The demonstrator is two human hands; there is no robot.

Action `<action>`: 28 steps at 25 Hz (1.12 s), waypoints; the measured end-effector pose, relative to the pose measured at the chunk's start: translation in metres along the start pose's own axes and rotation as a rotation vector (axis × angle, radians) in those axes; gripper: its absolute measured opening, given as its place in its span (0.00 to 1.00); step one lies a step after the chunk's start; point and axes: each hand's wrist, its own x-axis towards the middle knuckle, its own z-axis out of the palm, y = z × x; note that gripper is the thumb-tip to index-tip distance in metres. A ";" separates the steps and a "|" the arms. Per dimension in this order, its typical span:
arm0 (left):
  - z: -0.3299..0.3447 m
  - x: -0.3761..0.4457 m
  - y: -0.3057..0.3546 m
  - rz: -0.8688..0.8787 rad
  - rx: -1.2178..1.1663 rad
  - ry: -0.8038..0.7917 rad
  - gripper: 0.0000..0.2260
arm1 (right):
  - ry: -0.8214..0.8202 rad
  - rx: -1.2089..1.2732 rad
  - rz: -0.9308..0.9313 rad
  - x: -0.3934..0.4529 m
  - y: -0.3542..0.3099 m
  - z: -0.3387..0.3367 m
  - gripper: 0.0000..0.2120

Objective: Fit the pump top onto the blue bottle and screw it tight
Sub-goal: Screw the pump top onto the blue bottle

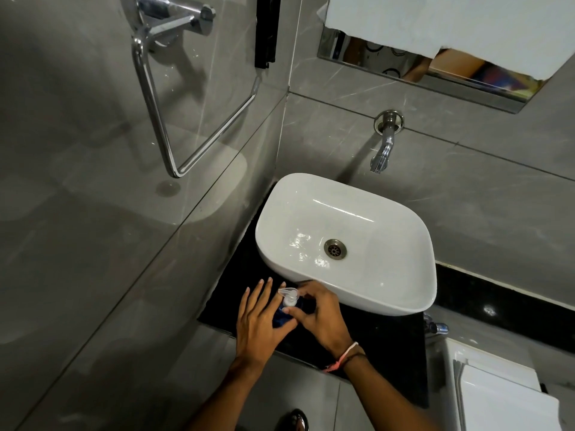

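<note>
A small blue bottle (281, 318) stands on the black counter (382, 343) just in front of the white basin. A clear pump top (288, 296) sits on its neck, nozzle pointing left. My left hand (259, 318) wraps the bottle's left side with the fingers stretched upward. My right hand (320, 312) comes from the right, its thumb and fingertips pinching the pump's collar. Most of the bottle is hidden between the two hands.
The white basin (401, 290) lies right behind the hands, with a wall tap (384, 147) above it. A grey tiled wall with a chrome towel ring (155, 119) rises on the left. A white toilet tank (497, 396) stands at the lower right.
</note>
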 end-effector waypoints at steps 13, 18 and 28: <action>0.003 -0.001 0.001 -0.024 0.011 0.014 0.28 | -0.090 -0.230 -0.195 -0.004 -0.002 0.000 0.17; 0.002 -0.001 0.001 -0.015 0.033 0.028 0.25 | 0.008 -0.306 -0.196 -0.007 -0.004 0.007 0.16; -0.001 -0.001 0.005 -0.018 0.051 0.032 0.27 | -0.061 -0.223 -0.129 -0.001 -0.016 -0.004 0.22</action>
